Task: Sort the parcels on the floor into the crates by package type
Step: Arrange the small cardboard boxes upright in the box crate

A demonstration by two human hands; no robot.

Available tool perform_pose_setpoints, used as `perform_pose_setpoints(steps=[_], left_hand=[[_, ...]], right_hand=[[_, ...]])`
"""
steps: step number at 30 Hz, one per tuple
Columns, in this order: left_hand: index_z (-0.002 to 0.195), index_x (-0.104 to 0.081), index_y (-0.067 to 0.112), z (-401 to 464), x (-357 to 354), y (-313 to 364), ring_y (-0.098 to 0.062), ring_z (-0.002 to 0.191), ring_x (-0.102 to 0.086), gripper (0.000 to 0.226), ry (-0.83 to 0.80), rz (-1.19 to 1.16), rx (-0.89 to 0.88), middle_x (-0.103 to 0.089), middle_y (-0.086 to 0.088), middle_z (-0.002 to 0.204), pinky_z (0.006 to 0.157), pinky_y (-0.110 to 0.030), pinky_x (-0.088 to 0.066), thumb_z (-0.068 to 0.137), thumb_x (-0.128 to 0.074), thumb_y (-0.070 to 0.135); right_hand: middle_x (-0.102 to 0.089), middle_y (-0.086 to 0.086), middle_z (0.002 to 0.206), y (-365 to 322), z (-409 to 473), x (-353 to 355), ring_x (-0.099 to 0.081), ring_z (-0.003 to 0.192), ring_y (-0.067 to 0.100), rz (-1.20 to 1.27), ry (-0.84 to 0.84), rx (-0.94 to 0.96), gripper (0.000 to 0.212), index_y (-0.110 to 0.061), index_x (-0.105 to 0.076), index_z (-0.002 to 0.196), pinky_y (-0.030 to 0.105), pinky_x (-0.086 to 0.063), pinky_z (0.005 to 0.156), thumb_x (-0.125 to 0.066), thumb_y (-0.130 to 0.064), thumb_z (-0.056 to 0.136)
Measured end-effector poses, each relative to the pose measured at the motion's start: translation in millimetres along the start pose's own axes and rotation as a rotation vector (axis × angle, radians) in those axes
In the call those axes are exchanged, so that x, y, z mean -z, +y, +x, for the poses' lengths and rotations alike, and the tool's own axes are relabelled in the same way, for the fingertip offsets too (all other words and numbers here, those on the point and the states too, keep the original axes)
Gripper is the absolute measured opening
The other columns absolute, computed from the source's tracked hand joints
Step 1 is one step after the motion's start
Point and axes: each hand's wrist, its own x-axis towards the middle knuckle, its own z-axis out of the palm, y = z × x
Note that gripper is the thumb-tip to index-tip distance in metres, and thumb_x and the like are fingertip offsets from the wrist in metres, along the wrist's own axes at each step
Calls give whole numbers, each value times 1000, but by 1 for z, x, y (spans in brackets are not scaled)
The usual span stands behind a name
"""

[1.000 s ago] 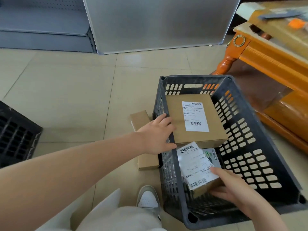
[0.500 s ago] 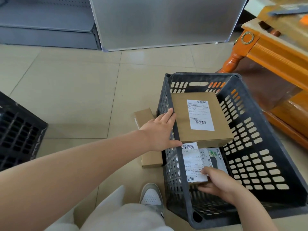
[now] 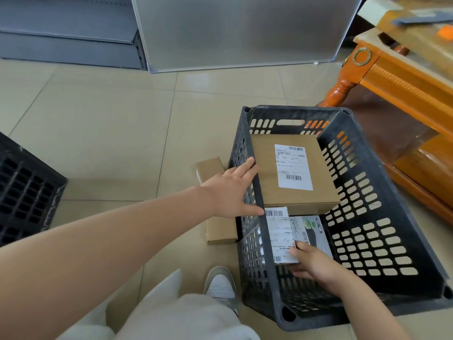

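Pressing flat left hand [image 3: 231, 192] fingers on crate [image 3: 259, 217], right hand [image 3: 316, 265] pinching labelled parcel [image 3: 282, 239]

Head cam, looking fwd and down, crate [image 3: 353, 244] close

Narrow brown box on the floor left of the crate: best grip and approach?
Take the narrow brown box across its two long sides, coming from above. It lies flat on the floor, close beside the crate wall, with the left hand over its middle, so probably grip nearer an exposed end.
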Motion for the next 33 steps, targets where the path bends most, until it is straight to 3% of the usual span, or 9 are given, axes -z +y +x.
perform_pose_setpoints(steps=[6, 11, 17, 19, 22, 25, 28, 30, 33], left_hand=[[157, 3, 34, -1, -12, -21, -20, 150, -11, 94, 64, -188, -56, 18, 24, 160, 119, -39, -25, 89, -55, 63], [157, -1, 34, -4, -31, -29, -15, 149, -15, 80, 167, -271, -66, 9, 20, 162, 117, -38, -29, 97, -52, 46], [156, -1, 27, -16, -80, -50, -24, 148, -18, 77, 101, -461, 197, -3, 5, 164, 118, -39, -25, 98, -50, 38], [156, -5, 25, -22, -95, -59, -25, 147, -20, 74, 93, -509, 303, -9, 1, 163, 117, -40, -26, 98, -50, 36], [157, -9, 23, -29, -114, -68, -26, 146, -22, 72, 94, -571, 461, -15, -2, 162, 117, -41, -28, 97, -49, 34], [156, -14, 20, -36, -130, -71, -27, 143, -29, 68, 111, -647, 569, -22, -5, 160, 114, -41, -31, 97, -47, 31], [155, -17, 19, -41, -149, -66, -26, 141, -34, 64, 147, -764, 651, -27, -6, 158, 112, -39, -32, 99, -46, 29], [155, -18, 19, -41, -161, -62, -26, 140, -35, 63, 150, -842, 701, -28, -7, 158, 111, -38, -33, 99, -46, 28], [155, -20, 18, -37, -175, -61, -28, 140, -37, 62, 166, -987, 772, -31, -8, 157, 110, -38, -34, 100, -46, 28]], right_hand=[[-66, -1, 123, -4, -3, -1, -64, 111, 21, -81, 29, -20, 25, -26, -57, 126, 44, -49, 103, -43, -29, 105], [-60, 0, 127, -6, -1, -5, -59, 112, 20, -118, 203, 12, 47, -18, -43, 146, 41, -45, 103, -44, -39, 104], [-53, 9, 143, -22, -13, -12, -52, 125, 25, -189, 433, 156, 50, -15, -38, 149, 37, -38, 98, -44, -35, 104], [-55, 6, 139, -36, -19, -16, -52, 116, 18, -143, 499, 238, 45, -15, -42, 147, 33, -37, 93, -45, -30, 104], [-55, 1, 138, -61, -30, -25, -51, 118, 12, -143, 607, 415, 40, -17, -45, 143, 28, -36, 98, -47, -18, 103], [-50, -5, 140, -88, -43, -45, -49, 127, 12, -334, 686, 575, 45, -18, -44, 143, 24, -34, 103, -47, -7, 100], [-49, -9, 130, -110, -54, -77, -49, 114, 7, -520, 707, 831, 51, -16, -46, 142, 20, -37, 99, -51, 0, 94], [-52, -2, 136, -115, -51, -100, -51, 123, 13, -572, 637, 960, 53, -14, -47, 141, 21, -39, 105, -51, 6, 91], [-39, 1, 153, -115, -32, -133, -40, 140, 16, -594, 434, 885, 57, -15, -36, 149, 24, -35, 112, -47, 1, 96]])
